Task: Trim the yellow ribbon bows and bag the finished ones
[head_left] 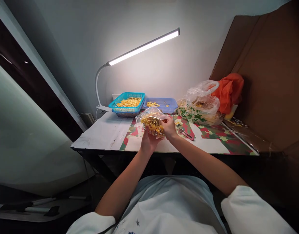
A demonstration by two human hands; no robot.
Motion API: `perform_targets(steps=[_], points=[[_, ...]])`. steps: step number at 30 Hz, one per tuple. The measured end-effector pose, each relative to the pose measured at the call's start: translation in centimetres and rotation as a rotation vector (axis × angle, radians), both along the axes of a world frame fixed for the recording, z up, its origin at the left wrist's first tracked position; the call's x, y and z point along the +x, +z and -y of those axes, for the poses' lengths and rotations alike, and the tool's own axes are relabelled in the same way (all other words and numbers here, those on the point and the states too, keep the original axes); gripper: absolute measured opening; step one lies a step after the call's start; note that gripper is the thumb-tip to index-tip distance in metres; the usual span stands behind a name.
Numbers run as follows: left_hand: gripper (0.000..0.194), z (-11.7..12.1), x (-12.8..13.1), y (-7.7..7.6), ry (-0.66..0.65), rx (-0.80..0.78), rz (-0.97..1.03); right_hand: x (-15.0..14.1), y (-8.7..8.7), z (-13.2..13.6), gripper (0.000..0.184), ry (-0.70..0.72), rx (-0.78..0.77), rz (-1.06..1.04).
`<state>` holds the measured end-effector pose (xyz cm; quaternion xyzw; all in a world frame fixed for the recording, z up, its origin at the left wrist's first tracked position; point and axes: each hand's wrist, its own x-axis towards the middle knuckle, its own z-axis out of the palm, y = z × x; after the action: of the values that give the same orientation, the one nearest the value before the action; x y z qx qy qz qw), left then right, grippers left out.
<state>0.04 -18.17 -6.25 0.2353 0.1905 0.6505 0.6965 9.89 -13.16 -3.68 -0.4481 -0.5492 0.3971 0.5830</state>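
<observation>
A clear plastic bag point(153, 123) filled with small yellow-gold pieces is held up over the front part of the table. My left hand point(149, 141) cups the bag from below and the left, thumb up along its side. On the bag's right side, my right hand point(168, 126) has its fingers closed at the plastic. Some of the fingertips are hidden by the bag and its contents. Pink-handled thread snips point(187, 134) lie on the table just right of my right hand.
Behind the bag stand a turquoise basket point(126, 109) with yellow pieces and a blue-violet basket point(161, 105) holding a few more. A stuffed plastic carrier bag point(199, 104), orange cloth point(229, 92) and cardboard point(266, 71) stand right. A lit lamp point(144, 47) arches above.
</observation>
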Motion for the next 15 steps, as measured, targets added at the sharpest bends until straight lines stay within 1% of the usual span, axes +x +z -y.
perform_targets(steps=[1,3,6,10,13,15], points=[[0.027,-0.03,0.21,0.07,0.019,-0.017,0.001,-0.02,-0.05,-0.07,0.022,-0.002,0.003,0.035],[0.022,-0.08,0.43,0.20,0.019,-0.053,0.006,0.03,-0.05,-0.26,0.019,-0.011,0.038,0.091],[0.021,0.10,0.50,0.25,-0.017,-0.075,-0.003,0.20,0.06,-0.58,0.016,-0.042,0.099,0.184],[0.018,0.68,0.64,0.21,-0.048,-0.097,-0.016,0.33,0.21,-0.83,0.010,-0.056,0.129,0.295],[0.018,0.90,0.47,0.30,-0.088,-0.082,-0.028,0.59,0.33,-0.73,0.008,-0.006,0.137,0.332],[0.022,0.87,0.16,0.41,-0.091,-0.065,-0.018,0.97,0.43,-0.47,0.010,0.075,0.142,0.374]])
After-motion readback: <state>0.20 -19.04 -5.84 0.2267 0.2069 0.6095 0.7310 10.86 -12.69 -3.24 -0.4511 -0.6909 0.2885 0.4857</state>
